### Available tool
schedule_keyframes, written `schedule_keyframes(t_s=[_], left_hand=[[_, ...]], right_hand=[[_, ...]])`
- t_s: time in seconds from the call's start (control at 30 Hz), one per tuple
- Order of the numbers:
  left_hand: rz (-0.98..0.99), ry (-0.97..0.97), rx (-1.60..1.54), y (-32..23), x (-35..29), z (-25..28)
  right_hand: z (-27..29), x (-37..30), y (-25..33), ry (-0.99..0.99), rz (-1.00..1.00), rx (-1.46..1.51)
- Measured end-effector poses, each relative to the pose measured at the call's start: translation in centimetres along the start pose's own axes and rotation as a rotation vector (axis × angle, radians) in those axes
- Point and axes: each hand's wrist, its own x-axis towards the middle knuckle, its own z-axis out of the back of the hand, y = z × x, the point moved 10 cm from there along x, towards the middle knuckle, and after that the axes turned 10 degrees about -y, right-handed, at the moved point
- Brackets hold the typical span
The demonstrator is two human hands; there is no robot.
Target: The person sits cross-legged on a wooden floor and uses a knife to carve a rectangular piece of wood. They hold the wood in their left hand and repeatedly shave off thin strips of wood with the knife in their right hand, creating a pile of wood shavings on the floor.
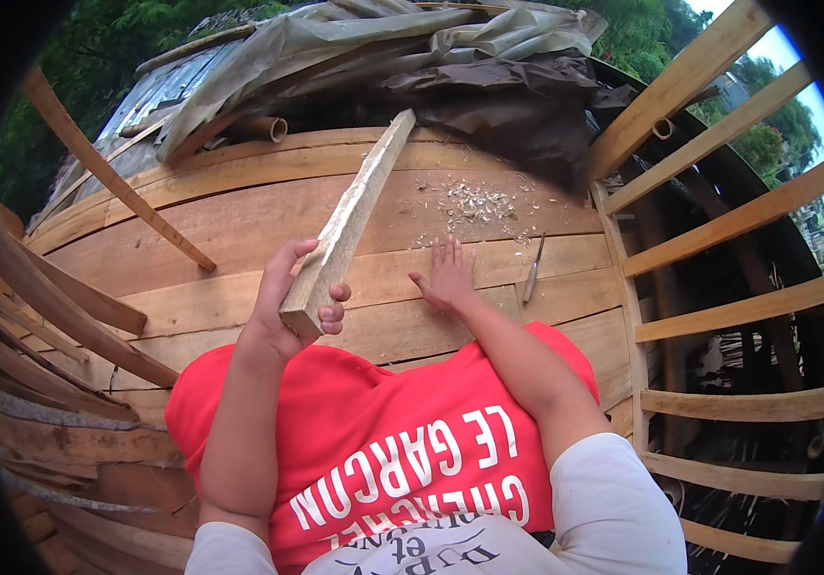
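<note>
My left hand (pixel 287 302) is closed round the near end of a long squared wooden beam (pixel 359 206). The beam slants up and away to the right, its far end towards the edge of the boards, and its upper face looks pale and rough. Flat on the plank floor (pixel 268 225) lies my right hand (pixel 449 276), fingers stretched out and holding nothing. A thin chisel-like tool with a slim handle (pixel 532 275) rests on the planks just right of that hand. Beyond the fingers is a scatter of wood shavings (pixel 477 204).
Wooden railing slats (pixel 738 311) run along the right side. Curved boards (pixel 57 287) are stacked at the left, near a slanting slat (pixel 115 177). Crumpled plastic sheeting (pixel 335 48) and a dark tarp (pixel 517 105) lie along the far edge, beside a bamboo pole end (pixel 276 129).
</note>
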Motion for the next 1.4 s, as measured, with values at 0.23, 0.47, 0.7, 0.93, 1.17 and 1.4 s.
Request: schedule_keyframes(t_s=[0.23, 0.47, 0.7, 0.93, 1.17, 1.4], left_hand=[[0.012, 0.005, -0.008, 0.2, 0.3, 0.1], [0.004, 0.003, 0.002, 0.1, 0.2, 0.0], [-0.004, -0.029, -0.002, -0.1, 0.2, 0.3], [0.01, -0.001, 0.009, 0.0, 0.4, 0.1], [0.034, 0.008, -0.009, 0.1, 0.6, 0.2], [0.046, 0.017, 0.004, 0.4, 0.8, 0.2]], right_hand=[[-0.3, -1.1, 6.0, -0.072, 0.554, 0.153], [0.9, 2.0, -2.4, -0.313, -0.099, 0.004], [0.1, 1.7, 0.7, -0.173, 0.232, 0.237], [2.7, 5.5, 1.5, -0.331, 0.281, -0.013], [1.5, 8.2, 6.2, -0.255, 0.506, 0.091], [4.0, 11.7, 2.3, -0.309, 0.0, -0.047]])
